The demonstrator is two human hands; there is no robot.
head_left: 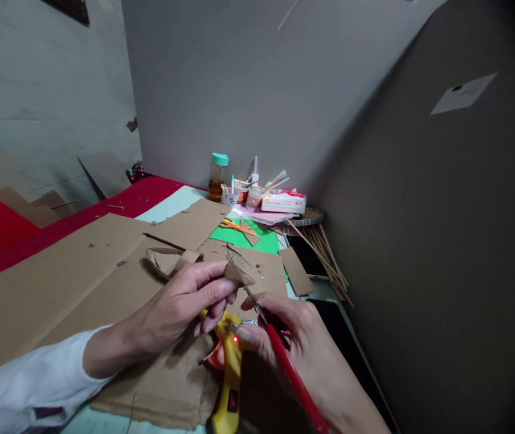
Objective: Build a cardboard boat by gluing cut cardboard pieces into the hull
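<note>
My left hand [189, 298] pinches a small piece of brown cardboard [245, 278] between thumb and fingers. My right hand [296, 334] is closed on red-handled scissors [284, 361], their thin metal blades pointing up and away at the cardboard piece. The blades overlap the piece in view; whether they bite into it I cannot tell. Directly below both hands lies a yellow hot glue gun [229, 374] with a red light showing and a dark switch on its handle. Left of my fingers rests a curled brown strip [158, 265].
Large cardboard sheets [104, 253] cover the table. Orange scissors [238, 226] lie on green paper [266, 239]. Behind stand a bottle with a teal lid [218, 178], cups of sticks [254, 198] and a tissue pack [283, 201]. Wooden sticks [332, 265] lie along the right, beside a grey partition [420, 241].
</note>
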